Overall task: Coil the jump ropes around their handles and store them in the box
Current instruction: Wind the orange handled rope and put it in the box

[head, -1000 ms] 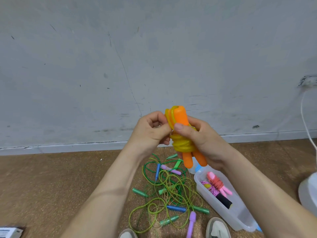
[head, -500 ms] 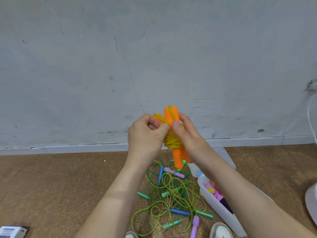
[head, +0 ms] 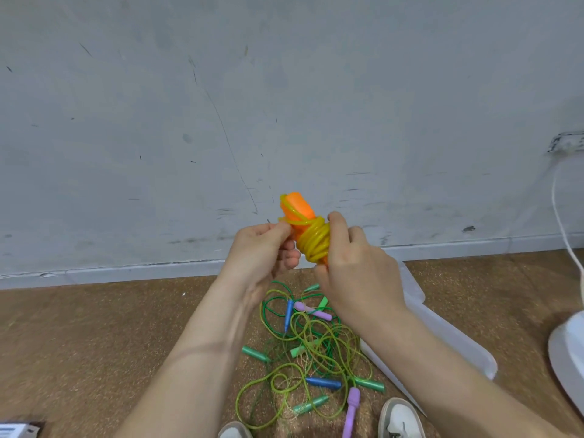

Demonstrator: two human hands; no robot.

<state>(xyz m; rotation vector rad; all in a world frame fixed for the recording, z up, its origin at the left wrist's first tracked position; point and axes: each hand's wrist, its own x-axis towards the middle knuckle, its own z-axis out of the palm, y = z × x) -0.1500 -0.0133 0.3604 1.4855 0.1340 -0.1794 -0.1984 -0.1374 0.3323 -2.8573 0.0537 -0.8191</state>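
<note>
I hold an orange-handled jump rope (head: pixel 298 210) in front of the wall, its yellow cord (head: pixel 314 241) coiled round the paired handles. My right hand (head: pixel 357 267) grips the lower part of the bundle, thumb against the coils. My left hand (head: pixel 262 251) pinches the loose end of the yellow cord beside the handles' tops. Below on the floor lies a tangle of green ropes (head: pixel 313 349) with green, blue and purple handles. The clear plastic box (head: pixel 448 343) stands to the right, its inside hidden by my right forearm.
A grey wall with a white skirting rises close ahead. A white fan base (head: pixel 568 352) and its white cable (head: pixel 561 216) stand at the right edge. My two shoes (head: pixel 399 418) show at the bottom. A small carton (head: pixel 15 430) lies bottom left.
The bundle tilted from upright so its top leans left. My right hand slid over the lower handles and hides them; my left hand still pinches the cord end. The view shifted, hiding the box contents.
</note>
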